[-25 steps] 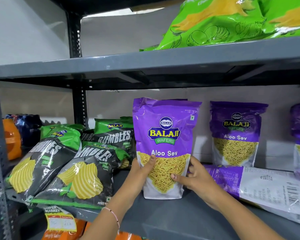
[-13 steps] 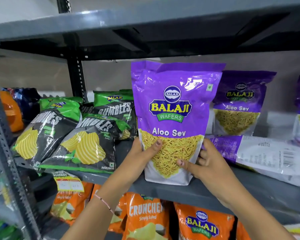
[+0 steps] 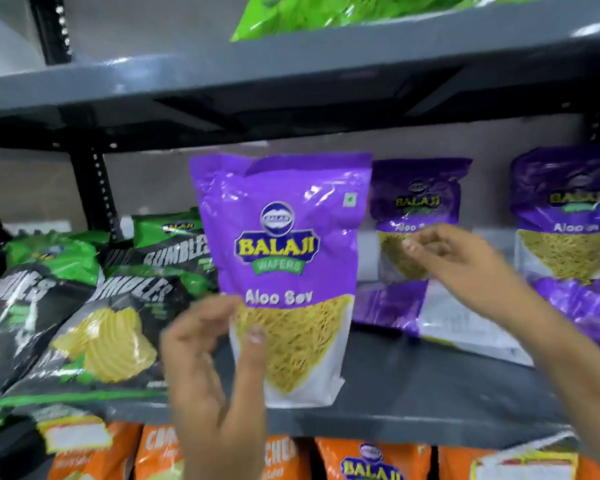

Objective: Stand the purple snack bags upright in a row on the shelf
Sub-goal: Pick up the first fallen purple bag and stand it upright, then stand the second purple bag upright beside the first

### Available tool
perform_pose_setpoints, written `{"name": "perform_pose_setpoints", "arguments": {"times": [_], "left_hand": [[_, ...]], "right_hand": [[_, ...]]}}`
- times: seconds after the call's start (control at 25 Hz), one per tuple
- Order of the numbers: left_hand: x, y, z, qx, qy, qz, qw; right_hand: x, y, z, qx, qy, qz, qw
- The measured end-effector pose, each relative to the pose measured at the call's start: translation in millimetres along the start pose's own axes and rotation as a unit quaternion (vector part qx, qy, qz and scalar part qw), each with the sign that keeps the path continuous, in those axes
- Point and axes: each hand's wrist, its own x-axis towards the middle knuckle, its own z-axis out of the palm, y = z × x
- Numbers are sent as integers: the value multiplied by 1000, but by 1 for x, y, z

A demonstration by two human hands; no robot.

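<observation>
A purple Aloo Sev snack bag (image 3: 281,251) stands upright near the front edge of the grey shelf (image 3: 430,396). My left hand (image 3: 212,368) is at its lower left edge, thumb on the clear window, fingers blurred beside the edge. My right hand (image 3: 461,268) is off the bag, fingers apart, in the air in front of a second upright purple bag (image 3: 420,202) at the back. A third upright purple bag (image 3: 568,216) stands far right. A purple bag lying flat (image 3: 440,313) rests behind my right hand, and another purple one (image 3: 589,306) lies at the right.
Black-and-green Rumbles chip bags (image 3: 111,334) lean in a pile at the left of the same shelf. A black perforated post (image 3: 99,192) stands behind them. Green bags (image 3: 326,12) lie on the shelf above, orange bags (image 3: 371,462) below.
My right hand let go of the front bag and moved up and right toward the second bag. My left hand slid lower on the bag. The view tilted up a little.
</observation>
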Motion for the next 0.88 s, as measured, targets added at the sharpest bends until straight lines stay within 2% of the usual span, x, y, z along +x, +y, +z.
{"name": "perform_pose_setpoints", "arguments": {"times": [0.04,0.08,0.12,0.2,0.28,0.32,0.36,0.44,0.52,0.56,0.64,0.72,0.76,0.84,0.88], "left_hand": [[-10,7,19,-28,-40,-35,998],[-20,11,43,-51,-91,-119,987],[-30,8,67,-65,-146,-235,959],[-45,-8,111,-82,-233,-461,852],[-45,-27,144,-124,-242,-608,746],[-43,-35,157,-143,-235,-641,717],[-39,-43,167,-154,-225,-656,704],[-33,-54,184,-170,-209,-654,707],[-28,-58,195,-155,-184,-640,730],[-30,-62,200,-139,-165,-624,751],[-31,-67,202,-107,-120,-557,814],[-22,-67,200,-70,-76,-436,894],[-16,-64,198,-54,-63,-374,924],[-7,-60,193,-32,-67,-289,954],[-8,-62,189,-22,-73,-273,959]], "right_hand": [[22,14,-17,-106,6,18,994],[42,31,-30,-198,-28,45,979],[56,48,-34,-263,-79,75,959],[60,66,-26,-346,-169,133,913],[57,76,-19,-399,-192,155,883],[58,79,-18,-405,-187,152,882],[58,77,-17,-401,-185,156,884],[56,77,-21,-393,-168,158,890],[53,79,-23,-376,-138,151,904],[50,79,-24,-361,-120,148,913],[40,71,-25,-300,-58,140,942],[29,64,-23,-176,42,104,978],[21,62,-22,-79,92,83,989],[3,64,-25,104,151,45,982],[-4,72,-24,151,150,32,977]]}}
